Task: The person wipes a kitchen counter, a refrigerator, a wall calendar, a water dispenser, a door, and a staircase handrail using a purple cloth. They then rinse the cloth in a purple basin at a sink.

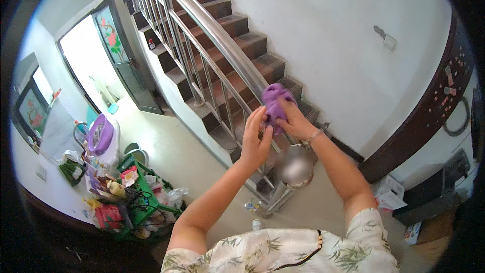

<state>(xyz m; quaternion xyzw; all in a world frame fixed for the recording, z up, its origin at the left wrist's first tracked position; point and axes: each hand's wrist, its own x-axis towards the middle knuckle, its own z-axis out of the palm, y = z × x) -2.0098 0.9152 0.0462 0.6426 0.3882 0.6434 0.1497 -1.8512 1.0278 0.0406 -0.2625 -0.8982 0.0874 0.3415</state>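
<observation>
A purple cloth (276, 105) is bunched over the lower part of the shiny metal handrail (222, 40). My right hand (297, 123) grips this cloth from the right, its fingers pressed into the folds. Close by on the left, my left hand (256, 134) has its fingers stretched out and apart, with the fingertips beside the cloth's lower edge. Whether those fingertips touch the cloth I cannot tell. Below my hands, a round metal ball (294, 166) tops the post at the foot of the rail; it looks blurred.
Brown stairs (237, 28) climb behind the railing. At the left, a green rack (146, 197) overflows with bottles, bags and cables, near a purple basin (101, 134). A patterned door (124, 55) stands ajar. White boxes (391, 192) sit on the floor at the right.
</observation>
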